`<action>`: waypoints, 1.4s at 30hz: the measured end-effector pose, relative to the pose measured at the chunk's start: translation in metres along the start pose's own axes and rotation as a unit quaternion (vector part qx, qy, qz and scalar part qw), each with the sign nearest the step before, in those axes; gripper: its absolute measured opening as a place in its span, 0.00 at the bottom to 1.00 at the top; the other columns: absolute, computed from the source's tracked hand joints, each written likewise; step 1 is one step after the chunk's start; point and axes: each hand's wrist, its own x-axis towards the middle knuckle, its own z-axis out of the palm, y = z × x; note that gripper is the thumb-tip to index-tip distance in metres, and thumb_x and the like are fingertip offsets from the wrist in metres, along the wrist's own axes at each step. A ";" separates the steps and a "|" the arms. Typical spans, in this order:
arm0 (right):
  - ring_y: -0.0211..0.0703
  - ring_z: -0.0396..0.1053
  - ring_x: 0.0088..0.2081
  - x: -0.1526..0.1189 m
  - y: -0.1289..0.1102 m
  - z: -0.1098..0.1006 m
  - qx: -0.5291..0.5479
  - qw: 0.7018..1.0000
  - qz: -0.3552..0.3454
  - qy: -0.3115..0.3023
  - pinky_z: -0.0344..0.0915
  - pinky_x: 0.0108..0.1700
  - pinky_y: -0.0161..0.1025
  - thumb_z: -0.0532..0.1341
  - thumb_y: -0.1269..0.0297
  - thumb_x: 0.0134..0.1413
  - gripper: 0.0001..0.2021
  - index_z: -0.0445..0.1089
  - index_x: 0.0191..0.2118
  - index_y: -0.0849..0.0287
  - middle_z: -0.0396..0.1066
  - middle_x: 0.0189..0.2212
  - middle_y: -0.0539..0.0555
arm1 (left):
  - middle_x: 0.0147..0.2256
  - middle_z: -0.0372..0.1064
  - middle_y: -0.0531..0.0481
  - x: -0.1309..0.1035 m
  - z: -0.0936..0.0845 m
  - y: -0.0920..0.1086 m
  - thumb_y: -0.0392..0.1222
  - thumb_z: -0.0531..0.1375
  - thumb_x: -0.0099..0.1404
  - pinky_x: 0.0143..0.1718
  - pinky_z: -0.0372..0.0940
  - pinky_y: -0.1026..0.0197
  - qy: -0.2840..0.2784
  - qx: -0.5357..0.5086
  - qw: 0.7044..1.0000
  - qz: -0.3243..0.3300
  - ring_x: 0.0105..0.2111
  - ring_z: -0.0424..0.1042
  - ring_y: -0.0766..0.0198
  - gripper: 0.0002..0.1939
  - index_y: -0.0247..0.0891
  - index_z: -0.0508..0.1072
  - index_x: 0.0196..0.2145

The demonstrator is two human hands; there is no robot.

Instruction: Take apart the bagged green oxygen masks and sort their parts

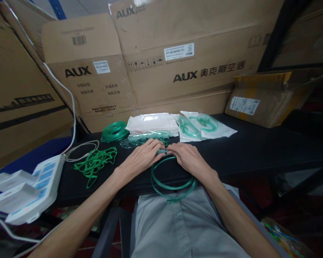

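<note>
My left hand [146,153] is closed on a small translucent greenish connector [162,152] at the table's front edge. Close beside it, my right hand [187,157] has its fingers closed on the end of a green plastic tube [164,185]. The tube hangs in a coiled loop below both hands, over my lap. My fingers hide whether tube and connector are joined. Just behind the hands lie several clear green-tinted plastic masks [136,139]. To the left are a coil of green tubing [115,132] and a tangled heap of green elastic straps [98,161].
White packets [152,123] lie behind the masks, with bagged green tubing sets [204,125] to their right. A white power strip [47,182] with plugs and cables sits at left. Large cardboard boxes [156,82] wall the back; a taped carton [266,93] stands at right.
</note>
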 end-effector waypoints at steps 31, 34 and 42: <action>0.49 0.71 0.47 -0.016 0.006 -0.016 0.023 0.996 0.078 -0.038 0.66 0.50 0.41 0.64 0.53 0.60 0.22 0.73 0.56 0.58 0.71 0.46 0.58 | 0.54 0.72 0.46 0.005 -0.022 0.013 0.51 0.57 0.70 0.57 0.61 0.52 -0.044 -0.008 0.994 -0.095 0.55 0.68 0.53 0.21 0.42 0.71 0.56; 0.48 0.70 0.47 -0.019 0.014 -0.014 0.049 0.996 0.069 -0.035 0.64 0.53 0.41 0.61 0.62 0.64 0.14 0.75 0.52 0.59 0.71 0.45 0.59 | 0.57 0.69 0.46 0.021 -0.021 0.023 0.50 0.60 0.69 0.59 0.58 0.51 -0.062 0.002 0.997 -0.036 0.58 0.65 0.52 0.24 0.42 0.68 0.60; 0.47 0.71 0.41 -0.024 0.025 -0.017 0.064 0.991 0.114 -0.011 0.62 0.44 0.39 0.64 0.56 0.59 0.10 0.76 0.40 0.57 0.73 0.37 0.55 | 0.41 0.78 0.42 0.043 -0.013 0.031 0.43 0.58 0.72 0.48 0.61 0.52 -0.109 0.103 0.989 0.011 0.47 0.73 0.50 0.12 0.37 0.79 0.43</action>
